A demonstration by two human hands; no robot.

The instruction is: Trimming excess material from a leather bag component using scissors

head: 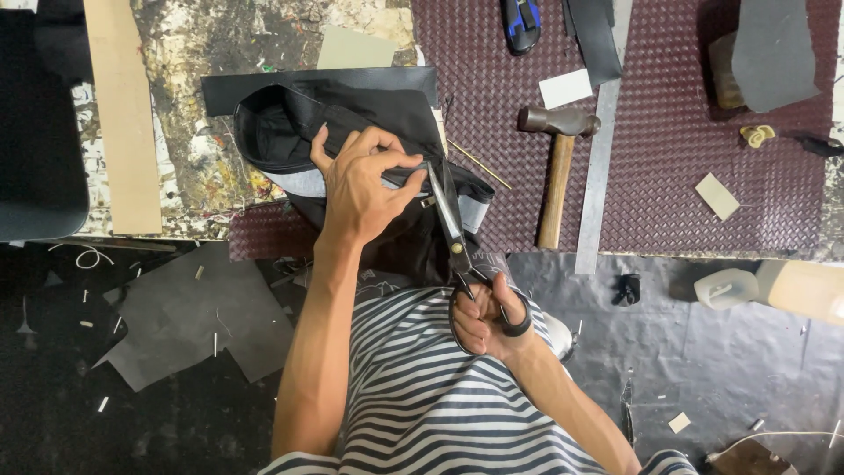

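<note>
My left hand [362, 183] pinches the edge of a black bag-shaped piece of material [290, 132] with a grey lining that lies at the table's near edge. My right hand [489, 318] grips the black handles of large scissors [451, 220]. The steel blades point away from me and meet the material right beside my left fingertips. Part of the black material hangs below the table edge, behind my left wrist.
A wooden-handled hammer [556, 167] lies on the maroon woven mat [686, 176], beside a long metal ruler [600, 158]. A wooden strip [125, 114] lies on the paint-stained table at left. Black scraps [193, 317] litter the floor; a translucent jug [726, 287] stands at right.
</note>
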